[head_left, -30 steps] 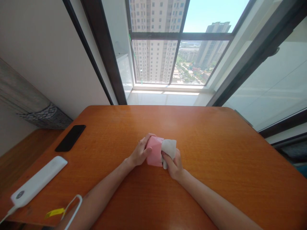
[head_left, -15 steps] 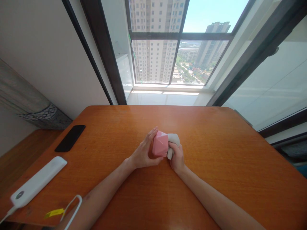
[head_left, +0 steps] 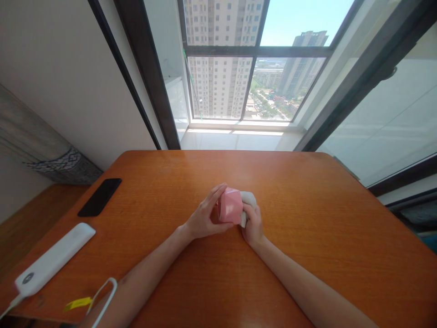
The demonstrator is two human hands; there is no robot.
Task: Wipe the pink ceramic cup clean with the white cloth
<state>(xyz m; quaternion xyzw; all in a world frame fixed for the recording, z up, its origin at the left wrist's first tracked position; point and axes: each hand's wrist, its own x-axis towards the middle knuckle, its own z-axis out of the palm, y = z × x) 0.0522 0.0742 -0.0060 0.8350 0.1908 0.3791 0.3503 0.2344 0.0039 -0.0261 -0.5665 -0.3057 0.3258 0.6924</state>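
Near the middle of the wooden table, my left hand [head_left: 205, 215] grips a pink faceted object [head_left: 230, 206], shaped like a small pot or cup, with the thumb below and the fingers along its far left side. My right hand [head_left: 253, 226] is closed round a crumpled whitish cloth [head_left: 248, 198]. The cloth sits against the right side of the pink object, and part of it is hidden by the fingers. Whether the pink object is hollow on that side cannot be seen.
A black phone [head_left: 99, 197] lies at the table's left. Nearer stands a long white power strip [head_left: 54, 258] with its cord. A white cable [head_left: 111, 291] with a yellow tag [head_left: 78, 304] runs by my left forearm. The wooden table [head_left: 307, 196] reaches a window at the back.
The pink object has turned slightly in my left hand and shifted a little to the right, covering more of the cloth. Both hands keep their hold.
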